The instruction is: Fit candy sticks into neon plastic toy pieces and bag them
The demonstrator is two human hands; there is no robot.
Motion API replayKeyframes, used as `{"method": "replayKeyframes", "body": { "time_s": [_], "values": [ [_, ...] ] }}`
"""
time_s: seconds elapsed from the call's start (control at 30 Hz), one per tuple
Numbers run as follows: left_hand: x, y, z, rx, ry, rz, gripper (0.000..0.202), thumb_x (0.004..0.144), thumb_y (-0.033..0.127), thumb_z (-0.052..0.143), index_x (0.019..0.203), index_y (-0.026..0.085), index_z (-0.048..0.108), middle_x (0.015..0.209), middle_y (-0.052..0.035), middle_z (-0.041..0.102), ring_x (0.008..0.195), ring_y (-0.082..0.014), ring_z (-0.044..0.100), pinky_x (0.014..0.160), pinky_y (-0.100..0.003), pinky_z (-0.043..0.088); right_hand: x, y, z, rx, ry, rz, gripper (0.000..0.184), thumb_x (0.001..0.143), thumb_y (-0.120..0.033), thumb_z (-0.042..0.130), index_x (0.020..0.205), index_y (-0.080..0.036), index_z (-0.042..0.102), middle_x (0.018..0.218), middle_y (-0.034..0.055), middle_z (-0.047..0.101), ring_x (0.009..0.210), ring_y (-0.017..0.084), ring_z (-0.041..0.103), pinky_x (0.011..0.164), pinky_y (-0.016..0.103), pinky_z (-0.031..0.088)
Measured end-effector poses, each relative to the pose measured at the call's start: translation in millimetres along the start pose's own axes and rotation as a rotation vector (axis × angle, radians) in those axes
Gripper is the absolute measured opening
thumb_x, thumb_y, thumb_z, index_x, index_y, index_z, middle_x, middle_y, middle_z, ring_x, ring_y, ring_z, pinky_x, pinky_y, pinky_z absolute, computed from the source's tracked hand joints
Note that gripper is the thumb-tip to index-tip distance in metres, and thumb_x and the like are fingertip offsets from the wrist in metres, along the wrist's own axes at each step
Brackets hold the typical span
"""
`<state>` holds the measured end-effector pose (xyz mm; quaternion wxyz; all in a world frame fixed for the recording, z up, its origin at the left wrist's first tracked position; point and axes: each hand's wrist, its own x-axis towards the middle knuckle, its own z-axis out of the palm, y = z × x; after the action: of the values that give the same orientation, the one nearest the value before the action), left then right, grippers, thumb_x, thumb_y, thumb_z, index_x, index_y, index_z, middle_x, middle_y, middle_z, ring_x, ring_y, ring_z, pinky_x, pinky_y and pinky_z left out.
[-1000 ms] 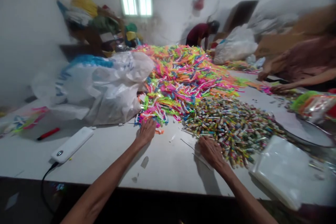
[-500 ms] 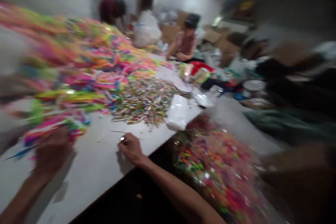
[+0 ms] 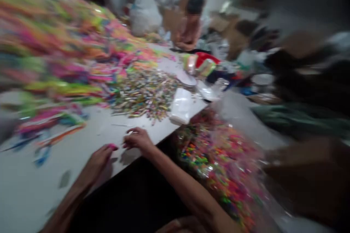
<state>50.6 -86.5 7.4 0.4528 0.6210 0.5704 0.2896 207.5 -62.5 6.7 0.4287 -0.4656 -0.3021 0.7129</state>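
Pink piece points lengthwise from left hand toward right hand.

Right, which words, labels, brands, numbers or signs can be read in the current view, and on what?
None can be read.
Heap of small multicoloured stick-shaped pieces: too small and blurred to tell any print.
Flat glossy white plastic packet: no readable lettering.
Bulky white plastic sack at the back: too blurred to read.

Bare left hand: we hold its fingers together, angled toward the right.
Bare right hand: our fingers curl, loosely parted (slightly blurred).
Bare forearms: ours slant inward.
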Motion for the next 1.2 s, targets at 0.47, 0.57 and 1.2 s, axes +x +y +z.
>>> {"method": "replayKeyframes", "body": {
  "time_s": [0.47, 0.57, 1.2],
  "values": [
    [-31, 17, 0.4, -0.452, -0.206, -0.122, 0.012, 0.077, 0.025, 0.043, 0.082, 0.017, 0.049, 0.058, 0.0047, 0.048, 0.042, -0.0067, 0.041, 0.042, -0.019, 0.031, -24, -19, 10, 0.064, -0.187, -0.055, 0.038, 0.057, -0.026, 0.077, 0.087, -0.016, 0.056, 0.062, -0.0021, 0.063, 0.053, 0.012, 0.061, 0.053, 0.024, 0.047],
    [-31, 16, -0.4, -0.461, -0.246, -0.143, 0.016, 0.075, 0.023, 0.042, 0.087, 0.017, 0.051, 0.056, 0.0046, 0.048, 0.041, -0.0077, 0.041, 0.04, -0.02, 0.031, -23, -20, 11, 0.041, -0.219, -0.051, 0.034, 0.059, -0.025, 0.075, 0.086, -0.017, 0.056, 0.06, -0.0021, 0.063, 0.051, 0.013, 0.059, 0.053, 0.025, 0.046],
    [-38, 10, -12.6, -0.447, -0.202, -0.075, 0.041, 0.084, 0.054, 0.039, 0.084, 0.016, 0.053, 0.055, 0.0045, 0.043, 0.044, -0.007, 0.035, 0.041, -0.02, 0.026, -13, -12, 22, -0.226, -0.196, -0.033, 0.035, 0.063, -0.033, 0.076, 0.085, -0.016, 0.056, 0.05, -0.0042, 0.056, 0.048, 0.013, 0.056, 0.049, 0.024, 0.041]
  ]
}}
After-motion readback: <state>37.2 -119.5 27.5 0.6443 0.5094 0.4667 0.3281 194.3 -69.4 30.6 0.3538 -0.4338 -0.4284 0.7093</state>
